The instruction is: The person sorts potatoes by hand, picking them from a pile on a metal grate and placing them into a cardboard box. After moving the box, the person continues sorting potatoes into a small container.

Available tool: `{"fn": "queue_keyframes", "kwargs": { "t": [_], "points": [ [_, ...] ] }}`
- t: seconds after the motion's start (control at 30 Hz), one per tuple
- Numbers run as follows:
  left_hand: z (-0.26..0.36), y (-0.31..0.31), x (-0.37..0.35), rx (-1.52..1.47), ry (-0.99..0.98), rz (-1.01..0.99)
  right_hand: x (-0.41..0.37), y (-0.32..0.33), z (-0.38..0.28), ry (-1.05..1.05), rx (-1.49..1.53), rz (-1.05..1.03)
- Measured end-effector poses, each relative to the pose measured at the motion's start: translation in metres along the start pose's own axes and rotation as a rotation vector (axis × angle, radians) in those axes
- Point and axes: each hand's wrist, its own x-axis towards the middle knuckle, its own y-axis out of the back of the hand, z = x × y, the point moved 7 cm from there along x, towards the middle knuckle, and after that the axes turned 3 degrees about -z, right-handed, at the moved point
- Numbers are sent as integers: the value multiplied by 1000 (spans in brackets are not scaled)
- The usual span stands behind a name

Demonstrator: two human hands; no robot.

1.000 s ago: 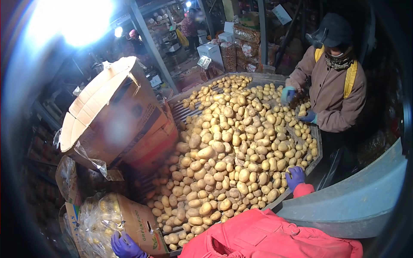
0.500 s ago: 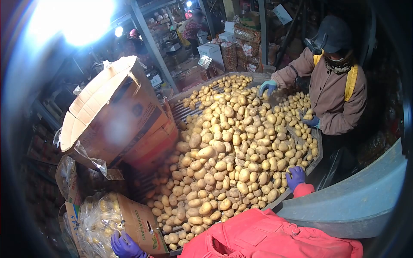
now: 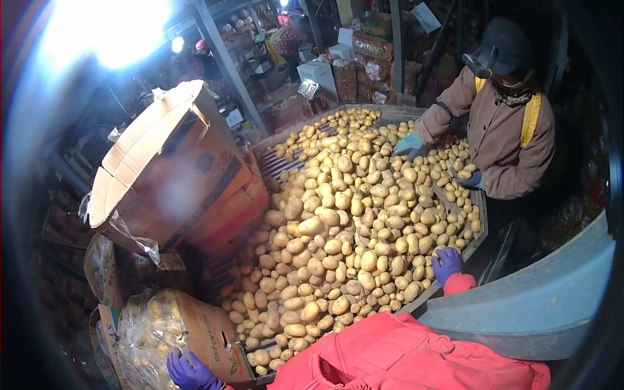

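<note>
1. gripping the near edge of a small brown cardboard carton [image 3: 211,335] lined with clear plastic, the purple-gloved left hand [image 3: 188,370] is closed on it at seven o'clock.
2. purple-gloved right hand [image 3: 447,263], four o'clock: fingers bent over the rim of the grey slatted metal table [image 3: 276,168]; cannot tell if it holds anything.
3. progress, as judged: the carton looks nearly full of bagged potatoes, while a large heap of pale yellow potatoes [image 3: 344,221] lies on the table at centre.
4. large tilted brown cardboard box [image 3: 169,169], ten o'clock; co-worker in a tan jacket [image 3: 507,136], two o'clock, hands among the potatoes.
</note>
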Motion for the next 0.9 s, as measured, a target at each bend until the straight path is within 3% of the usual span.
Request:
{"fn": "queue_keyframes", "kwargs": {
  "t": [0.07,0.17,0.43,0.57,0.67,0.77,0.83,0.9],
  "points": [
    [6,7,9,28,-31,54,-1,-1,1,-4,3,-5],
    [-16,-25,-15,-159,61,-191,0,-3,4,14,-16,-19],
    [-18,-29,-17,-145,84,-192,-2,-2,3,-60,10,-2],
    [-21,-30,-19,-140,128,-209,-1,-4,5,3,-42,-23],
    [21,2,25,-230,102,-85,-1,-4,5,-19,-40,-37],
    [80,17,61,-511,-33,-12,-3,-7,6,16,-48,-25],
    [121,2,97,-859,-36,-106,-1,-3,2,48,-49,-33],
    [164,-46,85,-978,-72,-244,1,-1,3,24,8,-34]
  ]
}}
